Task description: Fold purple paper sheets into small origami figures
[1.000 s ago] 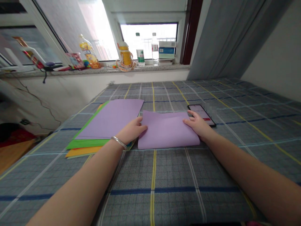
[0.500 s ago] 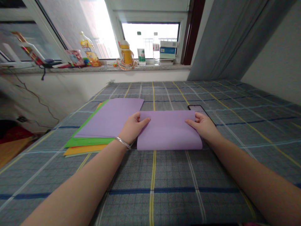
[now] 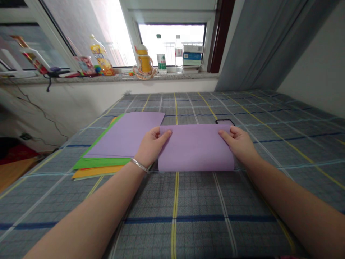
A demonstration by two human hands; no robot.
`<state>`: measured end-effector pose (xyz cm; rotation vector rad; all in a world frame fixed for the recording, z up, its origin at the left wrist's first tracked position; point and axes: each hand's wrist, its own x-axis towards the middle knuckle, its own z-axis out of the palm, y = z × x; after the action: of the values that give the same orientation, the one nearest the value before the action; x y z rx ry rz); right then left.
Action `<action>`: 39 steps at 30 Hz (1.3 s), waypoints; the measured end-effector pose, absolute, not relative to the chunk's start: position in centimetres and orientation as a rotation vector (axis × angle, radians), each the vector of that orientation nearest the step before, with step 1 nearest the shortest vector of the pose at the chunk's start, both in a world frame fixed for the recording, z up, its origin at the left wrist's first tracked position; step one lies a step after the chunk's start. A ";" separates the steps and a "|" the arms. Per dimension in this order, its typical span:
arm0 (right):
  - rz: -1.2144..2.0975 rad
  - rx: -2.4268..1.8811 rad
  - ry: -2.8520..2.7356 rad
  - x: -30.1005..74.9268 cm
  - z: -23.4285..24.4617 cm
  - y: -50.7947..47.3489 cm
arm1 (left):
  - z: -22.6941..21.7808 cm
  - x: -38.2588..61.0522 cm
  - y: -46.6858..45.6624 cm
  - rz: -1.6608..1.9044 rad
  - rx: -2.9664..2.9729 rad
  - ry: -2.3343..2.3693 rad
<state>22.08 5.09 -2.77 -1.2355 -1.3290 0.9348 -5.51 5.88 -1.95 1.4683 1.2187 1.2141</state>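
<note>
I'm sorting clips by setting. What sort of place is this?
Probably a room in a home, perhaps a bedroom: a broad plaid cloth lies under the folded purple sheet, bottles stand on the windowsill, and a grey curtain hangs at the right.

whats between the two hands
A purple sheet, held by the left hand and the right hand, spans the gap, as the head view shows.
</note>
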 end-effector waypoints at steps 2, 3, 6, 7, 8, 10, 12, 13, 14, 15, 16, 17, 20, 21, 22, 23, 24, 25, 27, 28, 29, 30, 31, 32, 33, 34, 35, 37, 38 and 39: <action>0.864 -1.224 -1.343 22.1 -2.7 5.1 | -2.0 -5.5 5.8 1.221 1.480 1.209; 0.842 -1.218 -1.346 22.1 -2.7 5.1 | -2.0 -5.4 5.8 1.224 1.490 1.213; 0.827 -1.227 -1.352 22.2 -2.6 5.0 | -1.9 -5.3 5.6 1.228 1.511 1.256; 0.823 -1.239 -1.355 22.2 -2.6 4.9 | -1.9 -5.2 5.6 1.232 1.509 1.272; 0.821 -1.250 -1.357 22.2 -2.6 4.9 | -1.8 -5.2 5.5 1.239 1.505 1.281; 0.823 -1.266 -1.356 22.3 -2.7 4.9 | -1.7 -5.0 5.4 1.254 1.493 1.279; 0.834 -1.270 -1.348 22.4 -2.7 4.9 | -1.6 -5.0 5.3 1.260 1.488 1.260; 0.840 -1.271 -1.345 22.4 -2.7 5.0 | -1.6 -5.0 5.3 1.261 1.493 1.261; 0.843 -1.272 -1.344 22.5 -2.7 5.0 | -1.6 -5.0 5.3 1.263 1.501 1.270; 0.842 -1.271 -1.345 22.5 -2.8 5.0 | -1.6 -5.1 5.3 1.265 1.509 1.283; 0.835 -1.267 -1.349 22.6 -2.8 5.0 | -1.7 -5.1 5.4 1.270 1.516 1.296; 0.821 -1.264 -1.354 22.7 -2.8 5.0 | -1.7 -5.2 5.4 1.276 1.522 1.308; 0.760 -1.259 -1.378 22.8 -3.0 5.1 | -1.8 -5.2 5.4 1.298 1.531 1.310; 0.746 -1.260 -1.388 22.9 -3.0 5.1 | -1.7 -5.1 5.4 1.308 1.532 1.299; 0.735 -1.257 -1.392 22.9 -3.0 5.1 | -1.7 -5.1 5.3 1.318 1.534 1.286; 0.720 -1.249 -1.392 22.8 -3.0 5.1 | -1.6 -5.1 5.3 1.331 1.541 1.272; 0.700 -1.240 -1.392 22.8 -3.0 5.1 | -1.5 -5.0 5.2 1.345 1.552 1.265; 0.677 -1.229 -1.392 22.8 -2.9 5.1 | -1.4 -5.0 5.1 1.355 1.569 1.264; 0.629 -1.203 -1.399 22.7 -2.8 5.0 | -1.3 -5.0 4.9 1.364 1.611 1.269; 0.613 -1.195 -1.407 22.7 -2.7 4.9 | -1.2 -5.0 4.9 1.365 1.629 1.270; 0.610 -1.191 -1.417 22.6 -2.7 4.9 | -1.2 -5.0 4.9 1.363 1.639 1.270; 0.612 -1.190 -1.423 22.6 -2.6 4.9 | -1.2 -5.0 4.9 1.356 1.643 1.271; 0.612 -1.194 -1.426 22.7 -2.6 4.9 | -1.2 -5.0 4.9 1.351 1.645 1.274; 0.611 -1.199 -1.428 22.7 -2.6 4.9 | -1.3 -5.0 4.9 1.348 1.649 1.282; 0.608 -1.204 -1.426 22.7 -2.6 4.9 | -1.3 -4.9 4.9 1.349 1.654 1.293; 0.604 -1.205 -1.421 22.7 -2.7 4.9 | -1.3 -5.0 4.9 1.355 1.663 1.304; 0.599 -1.203 -1.414 22.7 -2.7 5.0 | -1.4 -5.0 5.0 1.365 1.674 1.315; 0.596 -1.199 -1.402 22.7 -2.8 5.0 | -1.4 -5.0 5.1 1.382 1.692 1.327; 0.596 -1.199 -1.398 22.7 -2.8 5.0 | -1.5 -5.0 5.1 1.385 1.694 1.326; 0.595 -1.198 -1.397 22.7 -2.8 5.0 | -1.5 -5.0 5.1 1.384 1.694 1.321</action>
<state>22.71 5.01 -2.76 -1.1981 -1.3968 0.5953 -5.04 5.14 -1.49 1.6943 1.3205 1.3837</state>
